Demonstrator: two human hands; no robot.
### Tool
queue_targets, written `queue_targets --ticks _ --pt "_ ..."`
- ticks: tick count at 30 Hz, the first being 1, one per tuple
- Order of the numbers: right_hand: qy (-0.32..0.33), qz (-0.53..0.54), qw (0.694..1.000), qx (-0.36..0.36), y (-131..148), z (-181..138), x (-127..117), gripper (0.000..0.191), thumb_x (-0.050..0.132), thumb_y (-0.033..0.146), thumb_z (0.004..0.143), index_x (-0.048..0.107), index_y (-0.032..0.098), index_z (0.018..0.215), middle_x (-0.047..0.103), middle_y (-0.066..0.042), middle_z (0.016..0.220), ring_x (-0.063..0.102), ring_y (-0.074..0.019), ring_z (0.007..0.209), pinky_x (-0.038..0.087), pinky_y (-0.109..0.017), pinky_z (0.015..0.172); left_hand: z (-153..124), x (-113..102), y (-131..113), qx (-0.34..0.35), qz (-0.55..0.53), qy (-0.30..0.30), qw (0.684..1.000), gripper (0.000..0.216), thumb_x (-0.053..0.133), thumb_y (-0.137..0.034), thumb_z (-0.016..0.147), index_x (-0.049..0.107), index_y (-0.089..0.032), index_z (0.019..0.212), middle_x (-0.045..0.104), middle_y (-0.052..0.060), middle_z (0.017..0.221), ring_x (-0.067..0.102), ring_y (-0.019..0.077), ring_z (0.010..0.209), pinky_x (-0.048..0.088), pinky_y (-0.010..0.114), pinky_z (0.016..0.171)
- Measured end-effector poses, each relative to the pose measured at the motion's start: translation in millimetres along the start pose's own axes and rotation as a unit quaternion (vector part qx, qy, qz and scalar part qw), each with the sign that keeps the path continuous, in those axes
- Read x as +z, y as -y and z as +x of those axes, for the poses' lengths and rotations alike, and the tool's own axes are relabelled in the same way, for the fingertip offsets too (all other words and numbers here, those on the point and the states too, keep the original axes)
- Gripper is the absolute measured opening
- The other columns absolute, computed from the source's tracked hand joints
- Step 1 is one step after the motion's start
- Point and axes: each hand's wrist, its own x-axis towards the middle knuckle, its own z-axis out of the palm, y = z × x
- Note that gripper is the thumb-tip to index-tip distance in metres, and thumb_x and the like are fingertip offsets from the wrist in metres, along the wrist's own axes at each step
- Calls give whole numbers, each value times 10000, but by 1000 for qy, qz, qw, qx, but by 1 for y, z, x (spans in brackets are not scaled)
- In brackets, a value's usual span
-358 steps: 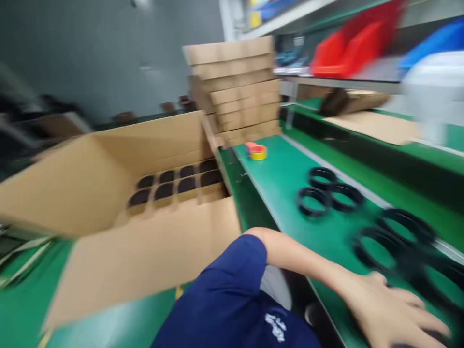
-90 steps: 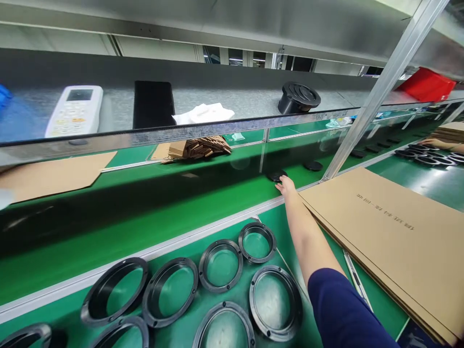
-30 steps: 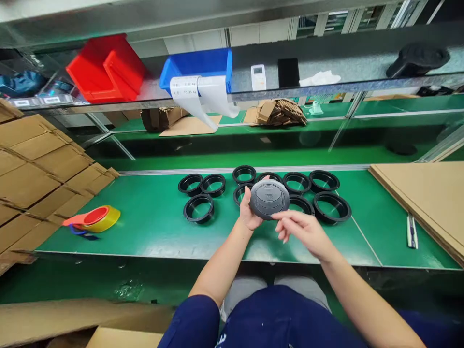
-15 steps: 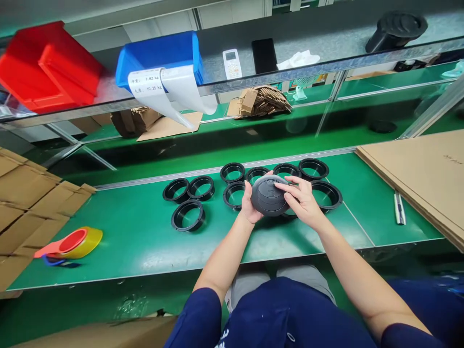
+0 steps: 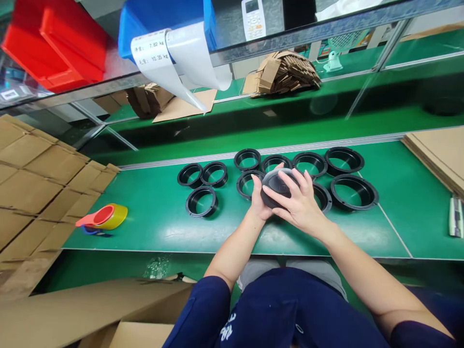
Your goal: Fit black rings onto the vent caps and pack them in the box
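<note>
A round black lid (image 5: 274,182) with raised marking on its face is held above the green bench. My left hand (image 5: 259,204) is wrapped around its left side and underside. Across the lid's top and right edge lie the spread fingers of my right hand (image 5: 303,207), gripping it and covering part of the face. Black rings stand on the bench around both hands. One ring (image 5: 250,185) is just left of the lid, another (image 5: 353,192) is to the right, and one behind my right hand is partly hidden. A group of three, including a front ring (image 5: 201,202), lies farther left.
Folded cardboard (image 5: 47,193) is stacked at the left, near a yellow tape roll (image 5: 116,216) with a red part. Cardboard sheets (image 5: 440,154) and a cutter (image 5: 456,216) lie right. Overhead, a shelf holds a red bin (image 5: 54,46) and blue bin (image 5: 166,19) with hanging labels.
The view has shifted and come closer to the bench. The lid has tilted, and my right hand has gone from fingertips on its face to fingers spread across its top and edge.
</note>
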Motion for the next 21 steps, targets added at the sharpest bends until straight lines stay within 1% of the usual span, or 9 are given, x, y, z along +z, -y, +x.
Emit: queue_targets --ticks 2,3,6,7,9,11,13,16,21 --pt "15 -5 1000 -11 0 -2 0 452 645 385 1049 607 296 1491 268 -147 1654 170 -483 1512 122 -778 1199 -2 -1 -2 -8 -8 -3 1000 870 125 -762 1047 524 -165 1538 636 163 1399 547 330 1383 398 477 1204" --pt "25 5 999 -25 -1 -4 -2 439 651 388 1047 618 318 1479 275 -129 1658 173 -480 1513 116 -778 1201 -3 -2 -3 -14 -13 -7 1000 861 157 -770 1045 524 -167 1538 634 166 1401 550 334 1379 405 479 1199" --pt "45 80 993 -69 -5 -9 -12 308 565 427 1087 699 392 1362 305 -35 1662 196 -445 1518 85 -759 1216 -5 -1 -6 -34 -37 -27 998 857 257 -810 1019 498 -189 1558 627 166 1413 557 356 1368 427 505 1178" --pt "36 109 992 -60 -7 -10 -16 296 525 428 1102 725 387 1316 320 -20 1654 213 -429 1516 104 -737 1226 -5 0 -7 -36 -47 -33 998 870 264 -821 1011 485 -189 1567 626 166 1415 555 362 1369 427 515 1176" --pt "-15 139 990 11 -12 -12 -22 309 485 394 1112 747 339 1267 356 -26 1632 256 -398 1501 174 -681 1238 -6 1 -9 -35 -60 -37 997 895 247 -831 1006 467 -177 1577 630 167 1411 546 368 1376 412 525 1186" --pt "-73 132 984 96 -17 -13 -24 307 494 357 1099 738 299 1277 384 -47 1612 299 -377 1474 239 -635 1232 -6 2 -9 -31 -60 -30 997 903 219 -823 1013 457 -163 1581 634 170 1406 538 368 1385 391 531 1200" --pt "-96 120 979 135 -22 -14 -23 307 507 352 1088 732 301 1291 404 -49 1597 330 -369 1447 276 -623 1219 -6 2 -9 -27 -49 -19 998 897 181 -803 1026 456 -153 1579 638 174 1398 538 360 1387 379 532 1208" --pt "-86 107 982 130 -25 -13 -19 318 509 374 1086 735 317 1302 389 -44 1602 339 -371 1438 298 -628 1212 -7 2 -8 -18 -27 -12 999 890 134 -778 1039 463 -145 1572 658 171 1365 542 345 1386 377 521 1212" --pt "-57 52 991 112 -27 -12 -12 362 494 437 1098 720 315 1352 273 -41 1669 238 -405 1493 237 -673 1236 -8 3 -7 -23 -30 -45 998 829 176 -751 1057 468 -176 1576 658 160 1370 541 360 1384 392 537 1202"
